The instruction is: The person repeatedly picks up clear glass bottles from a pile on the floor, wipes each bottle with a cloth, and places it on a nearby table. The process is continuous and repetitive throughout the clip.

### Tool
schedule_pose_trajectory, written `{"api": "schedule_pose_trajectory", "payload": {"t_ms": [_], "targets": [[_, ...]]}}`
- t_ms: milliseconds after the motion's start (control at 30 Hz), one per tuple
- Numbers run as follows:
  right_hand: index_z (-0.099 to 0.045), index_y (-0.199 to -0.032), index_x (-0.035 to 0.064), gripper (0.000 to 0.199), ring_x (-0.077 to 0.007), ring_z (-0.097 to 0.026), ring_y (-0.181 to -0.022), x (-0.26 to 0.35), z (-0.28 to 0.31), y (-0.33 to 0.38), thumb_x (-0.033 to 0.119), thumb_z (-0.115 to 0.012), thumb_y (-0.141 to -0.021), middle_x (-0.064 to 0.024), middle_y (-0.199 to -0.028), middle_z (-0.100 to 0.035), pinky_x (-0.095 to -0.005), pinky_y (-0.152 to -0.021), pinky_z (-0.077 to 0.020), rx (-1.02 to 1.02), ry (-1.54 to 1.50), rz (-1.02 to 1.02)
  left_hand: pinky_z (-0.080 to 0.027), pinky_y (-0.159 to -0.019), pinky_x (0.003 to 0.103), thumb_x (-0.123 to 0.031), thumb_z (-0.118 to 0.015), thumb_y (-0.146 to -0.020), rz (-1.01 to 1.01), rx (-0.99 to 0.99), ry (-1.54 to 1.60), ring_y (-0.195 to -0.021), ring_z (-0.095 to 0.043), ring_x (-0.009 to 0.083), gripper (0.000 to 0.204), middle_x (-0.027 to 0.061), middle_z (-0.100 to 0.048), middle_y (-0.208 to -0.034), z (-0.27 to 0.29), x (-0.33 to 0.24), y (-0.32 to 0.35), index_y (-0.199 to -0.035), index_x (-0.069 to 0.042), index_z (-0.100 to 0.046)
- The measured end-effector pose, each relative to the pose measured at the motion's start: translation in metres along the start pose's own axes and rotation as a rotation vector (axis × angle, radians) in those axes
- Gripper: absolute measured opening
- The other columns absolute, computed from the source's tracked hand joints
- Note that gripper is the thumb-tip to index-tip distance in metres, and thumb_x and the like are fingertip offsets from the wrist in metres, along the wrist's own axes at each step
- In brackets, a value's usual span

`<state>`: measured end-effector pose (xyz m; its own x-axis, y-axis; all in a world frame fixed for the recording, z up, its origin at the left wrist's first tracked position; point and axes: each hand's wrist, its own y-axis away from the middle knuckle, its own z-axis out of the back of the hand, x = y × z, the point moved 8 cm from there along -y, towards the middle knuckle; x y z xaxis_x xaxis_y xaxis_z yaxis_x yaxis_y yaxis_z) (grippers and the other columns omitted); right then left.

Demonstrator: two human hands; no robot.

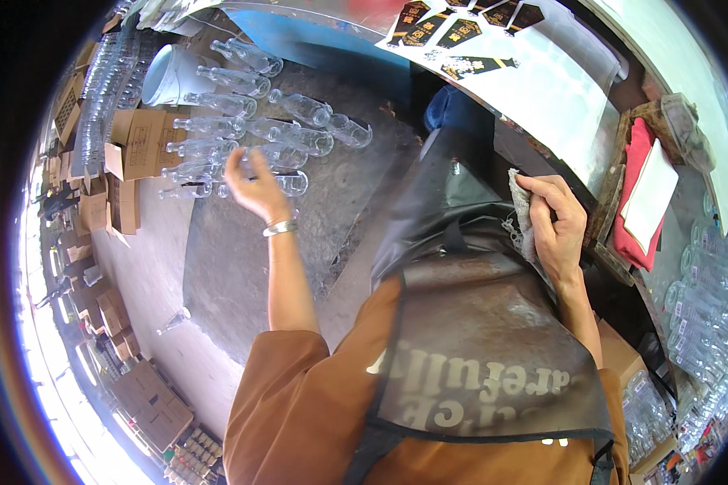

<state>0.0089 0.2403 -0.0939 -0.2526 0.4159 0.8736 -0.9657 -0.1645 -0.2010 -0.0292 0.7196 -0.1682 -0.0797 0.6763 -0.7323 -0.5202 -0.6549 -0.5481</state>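
Brown sleeves (pixel 279 364) and a dark, see-through apron (pixel 501 323), worn by you, nearest. Item, your right hand (pixel 560 222): raised in front of the apron, fingers curled in and closed on a grey cloth (pixel 522 214), frayed along its edge. Item, your left hand (pixel 257 192): stretched forward, a pale band (pixel 281 229) at the wrist, fingers parted, with no object visible between them; whether they touch glass, you cannot tell from this view. Item, clear glass bottles (pixel 299 137): a close group around and beyond your left fingers, on a dark floor sheet (pixel 251 250), necks toward the left. Item, one single bottle (pixel 175 320): well apart from that group, on the paler floor. To your right, a red cloth (pixel 623 228) with a white sheet (pixel 649 194) lying over it. Farther forward, a white tabletop (pixel 534 101) carrying black-and-gold labels (pixel 463 32). Beyond the group, a whitish bucket (pixel 182 77) and cardboard boxes (pixel 147 133); past these, stacked clear glassware (pixel 105 97), too small to count.
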Motion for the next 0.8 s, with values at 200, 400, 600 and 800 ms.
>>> {"api": "schedule_pose_trajectory", "payload": {"t_ms": [200,400,600,800], "targets": [[-0.071,-0.103,-0.0009,0.026,-0.0185,-0.063,-0.074,0.012,0.001,-0.002,-0.008,-0.054,-0.085,-0.0113,-0.090,-0.066,-0.0274,-0.067,-0.0492,0.024,-0.036,0.038,-0.046,-0.098,0.040,-0.022,-0.078,-0.084,0.169,0.192,0.087,-0.111,-0.062,0.0299,0.056,0.0202,-0.065,-0.119,-0.122,0.009,0.063,-0.128,0.004,-0.055],[-0.072,-0.103,-0.0004,0.027,-0.0186,-0.063,-0.075,-0.006,0.017,0.013,-0.007,-0.053,-0.085,-0.0115,-0.090,-0.067,-0.0278,-0.068,-0.0490,-0.009,-0.042,-0.040,-0.051,-0.089,0.031,-0.019,-0.062,-0.099,0.206,0.264,0.243,-0.096,-0.065,0.0158,0.034,0.0105,-0.070,-0.104,-0.113,-0.015,0.044,-0.122,0.006,-0.059],[-0.072,-0.105,0.0008,0.030,-0.0194,-0.064,-0.077,0.012,0.010,-0.003,-0.006,-0.051,-0.084,-0.0119,-0.092,-0.067,-0.0285,-0.070,-0.0503,0.047,-0.135,-0.013,-0.056,-0.084,0.038,-0.033,-0.057,-0.101,0.567,0.716,0.837,-0.092,-0.070,0.0277,0.041,0.0115,-0.070,-0.089,-0.100,-0.135,0.029,-0.118,0.004,-0.060],[-0.071,-0.106,0.0033,0.031,-0.0253,-0.067,-0.076,0.043,-0.015,-0.014,-0.004,-0.057,-0.080,-0.0135,-0.092,-0.066,-0.0332,-0.069,-0.0549,0.044,-0.113,0.196,-0.058,-0.067,0.033,-0.038,-0.063,-0.098,0.867,0.950,0.789,-0.074,-0.072,0.0253,0.044,0.0154,-0.069,-0.081,-0.139,-0.201,0.103,-0.107,0.004,-0.057]]}}
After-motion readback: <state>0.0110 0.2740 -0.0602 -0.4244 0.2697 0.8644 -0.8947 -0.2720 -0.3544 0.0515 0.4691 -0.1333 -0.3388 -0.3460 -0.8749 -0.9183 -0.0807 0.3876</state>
